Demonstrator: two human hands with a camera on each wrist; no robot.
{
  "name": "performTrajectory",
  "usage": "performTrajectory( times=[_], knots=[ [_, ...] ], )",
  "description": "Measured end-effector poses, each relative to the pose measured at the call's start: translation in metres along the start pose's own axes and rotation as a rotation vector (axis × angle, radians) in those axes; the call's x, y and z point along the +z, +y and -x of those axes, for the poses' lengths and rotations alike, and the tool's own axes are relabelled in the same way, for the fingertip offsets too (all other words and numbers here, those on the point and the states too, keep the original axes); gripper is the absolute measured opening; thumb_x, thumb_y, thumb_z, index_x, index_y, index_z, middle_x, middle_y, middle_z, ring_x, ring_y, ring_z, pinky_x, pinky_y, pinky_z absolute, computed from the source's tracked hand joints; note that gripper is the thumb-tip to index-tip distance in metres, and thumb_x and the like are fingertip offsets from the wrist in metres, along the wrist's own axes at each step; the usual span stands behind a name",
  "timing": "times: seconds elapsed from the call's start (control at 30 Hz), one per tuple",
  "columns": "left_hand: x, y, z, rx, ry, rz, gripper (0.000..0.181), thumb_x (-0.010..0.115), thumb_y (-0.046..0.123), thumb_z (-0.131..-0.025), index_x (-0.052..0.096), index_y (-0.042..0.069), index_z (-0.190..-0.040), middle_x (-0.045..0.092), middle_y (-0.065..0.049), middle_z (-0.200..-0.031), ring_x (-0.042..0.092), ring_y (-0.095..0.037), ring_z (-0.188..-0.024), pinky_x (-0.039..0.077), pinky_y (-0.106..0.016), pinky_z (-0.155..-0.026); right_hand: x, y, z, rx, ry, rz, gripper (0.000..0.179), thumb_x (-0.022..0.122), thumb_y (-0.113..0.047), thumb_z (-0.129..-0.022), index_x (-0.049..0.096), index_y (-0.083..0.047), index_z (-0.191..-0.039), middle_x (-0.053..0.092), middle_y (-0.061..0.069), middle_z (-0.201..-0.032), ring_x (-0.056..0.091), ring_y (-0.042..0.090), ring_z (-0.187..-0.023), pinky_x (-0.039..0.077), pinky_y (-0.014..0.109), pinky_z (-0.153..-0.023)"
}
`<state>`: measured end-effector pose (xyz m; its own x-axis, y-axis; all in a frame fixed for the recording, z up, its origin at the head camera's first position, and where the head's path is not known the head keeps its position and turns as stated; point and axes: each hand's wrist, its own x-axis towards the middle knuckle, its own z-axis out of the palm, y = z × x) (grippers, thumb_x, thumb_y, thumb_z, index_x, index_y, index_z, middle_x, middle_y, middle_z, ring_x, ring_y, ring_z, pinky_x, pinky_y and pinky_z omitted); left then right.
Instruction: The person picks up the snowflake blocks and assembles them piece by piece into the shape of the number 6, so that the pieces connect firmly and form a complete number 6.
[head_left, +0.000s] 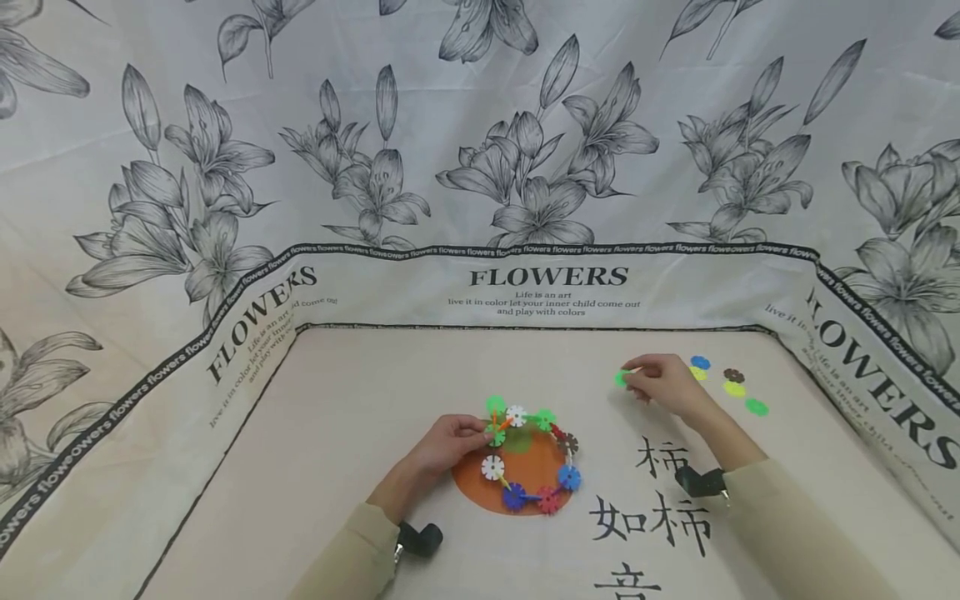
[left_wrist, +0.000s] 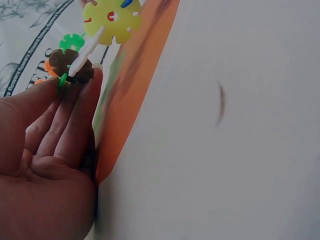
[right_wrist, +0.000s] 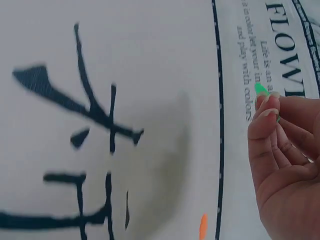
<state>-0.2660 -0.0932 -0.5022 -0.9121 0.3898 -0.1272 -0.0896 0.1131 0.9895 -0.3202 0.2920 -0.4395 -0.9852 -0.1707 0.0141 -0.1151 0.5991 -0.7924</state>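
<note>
A ring of interlocking snowflake discs in white, green, blue, red and brown overlaps the orange print in the head view. My left hand pinches the ring's upper left part between thumb and fingers. From the left wrist, a brown disc and an edge-on green disc show at the fingertips, with a yellow disc beyond. To the right of the ring, my right hand pinches a single green disc, partly covered by the fingertips in the right wrist view.
Several loose discs lie right of my right hand, among them a blue disc, a brown disc and a green disc. The pale cloth carries large black characters and an orange print. Flower-printed fabric rises around the surface.
</note>
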Motion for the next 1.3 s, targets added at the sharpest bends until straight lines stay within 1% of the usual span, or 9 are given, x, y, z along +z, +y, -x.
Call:
performTrajectory(
  times=[0.13, 0.3, 0.5, 0.63, 0.77, 0.83, 0.93, 1.03, 1.3],
  knots=[
    [0.001, 0.0, -0.001, -0.01, -0.001, 0.005, 0.02, 0.065, 0.01, -0.101, 0.068, -0.007, -0.111, 0.077, -0.017, -0.1, 0.075, -0.022, -0.1, 0.055, -0.031, -0.095, 0.015, -0.017, -0.001, -0.043, -0.048, -0.038, 0.031, 0.058, -0.013, -0.104, 0.063, 0.006, -0.128, 0.069, 0.024, -0.099, 0.062, 0.022, -0.077, 0.056, 0.036, -0.07],
    [0.002, 0.001, 0.0, -0.007, 0.003, 0.001, 0.021, 0.065, 0.01, -0.101, 0.068, -0.007, -0.112, 0.077, -0.018, -0.1, 0.075, -0.022, -0.1, 0.055, -0.032, -0.095, 0.032, -0.037, -0.002, -0.088, -0.092, -0.087, 0.03, 0.06, -0.012, -0.103, 0.064, 0.004, -0.128, 0.069, 0.024, -0.096, 0.062, 0.021, -0.075, 0.057, 0.038, -0.072],
    [0.001, 0.003, 0.003, 0.001, 0.002, -0.009, 0.02, 0.065, 0.01, -0.1, 0.069, -0.007, -0.111, 0.077, -0.017, -0.1, 0.075, -0.021, -0.099, 0.055, -0.031, -0.094, 0.055, -0.059, -0.005, -0.129, -0.125, -0.165, 0.026, 0.066, -0.012, -0.1, 0.067, 0.005, -0.12, 0.071, 0.02, -0.09, 0.063, 0.026, -0.074, 0.057, 0.035, -0.068],
    [-0.001, 0.002, 0.003, 0.021, -0.015, -0.012, 0.018, 0.066, 0.01, -0.1, 0.069, -0.005, -0.109, 0.078, -0.012, -0.097, 0.074, -0.016, -0.096, 0.056, -0.027, -0.091, 0.072, -0.072, -0.01, -0.151, -0.154, -0.194, 0.024, 0.068, -0.012, -0.099, 0.07, 0.004, -0.115, 0.069, 0.023, -0.085, 0.063, 0.03, -0.072, 0.056, 0.035, -0.065],
    [-0.002, 0.0, 0.002, 0.022, -0.022, -0.007, 0.019, 0.066, 0.011, -0.1, 0.069, -0.005, -0.11, 0.078, -0.012, -0.098, 0.074, -0.016, -0.097, 0.056, -0.026, -0.09, 0.09, -0.084, -0.016, -0.18, -0.171, -0.18, 0.021, 0.068, -0.012, -0.099, 0.071, 0.004, -0.113, 0.07, 0.025, -0.085, 0.064, 0.036, -0.073, 0.056, 0.038, -0.064],
    [-0.002, 0.001, 0.001, 0.005, -0.016, -0.001, 0.02, 0.066, 0.011, -0.1, 0.069, -0.005, -0.112, 0.078, -0.013, -0.1, 0.074, -0.016, -0.098, 0.055, -0.027, -0.092, 0.098, -0.09, -0.019, -0.193, -0.176, -0.163, 0.02, 0.067, -0.011, -0.099, 0.072, 0.004, -0.112, 0.071, 0.022, -0.087, 0.065, 0.034, -0.073, 0.056, 0.036, -0.063],
    [-0.001, 0.001, 0.001, -0.007, -0.005, -0.007, 0.022, 0.065, 0.011, -0.101, 0.069, -0.006, -0.113, 0.077, -0.015, -0.102, 0.073, -0.018, -0.1, 0.055, -0.03, -0.093, 0.107, -0.098, -0.024, -0.207, -0.175, -0.128, 0.019, 0.067, -0.011, -0.099, 0.073, 0.003, -0.109, 0.073, 0.016, -0.087, 0.064, 0.025, -0.071, 0.054, 0.031, -0.061],
    [-0.001, 0.002, 0.001, -0.004, -0.006, -0.006, 0.022, 0.065, 0.011, -0.101, 0.068, -0.007, -0.114, 0.077, -0.018, -0.103, 0.074, -0.02, -0.1, 0.055, -0.031, -0.094, 0.114, -0.105, -0.028, -0.205, -0.167, -0.101, 0.018, 0.067, -0.011, -0.098, 0.074, 0.002, -0.108, 0.074, 0.011, -0.087, 0.063, 0.021, -0.07, 0.051, 0.028, -0.06],
    [-0.001, 0.0, 0.0, 0.007, -0.026, 0.007, 0.021, 0.064, 0.01, -0.101, 0.068, -0.007, -0.113, 0.077, -0.018, -0.102, 0.074, -0.02, -0.099, 0.056, -0.03, -0.092, 0.127, -0.114, -0.036, -0.208, -0.129, -0.04, 0.016, 0.068, -0.009, -0.097, 0.075, 0.003, -0.106, 0.074, 0.008, -0.084, 0.065, 0.018, -0.069, 0.052, 0.03, -0.063]
  ],
)
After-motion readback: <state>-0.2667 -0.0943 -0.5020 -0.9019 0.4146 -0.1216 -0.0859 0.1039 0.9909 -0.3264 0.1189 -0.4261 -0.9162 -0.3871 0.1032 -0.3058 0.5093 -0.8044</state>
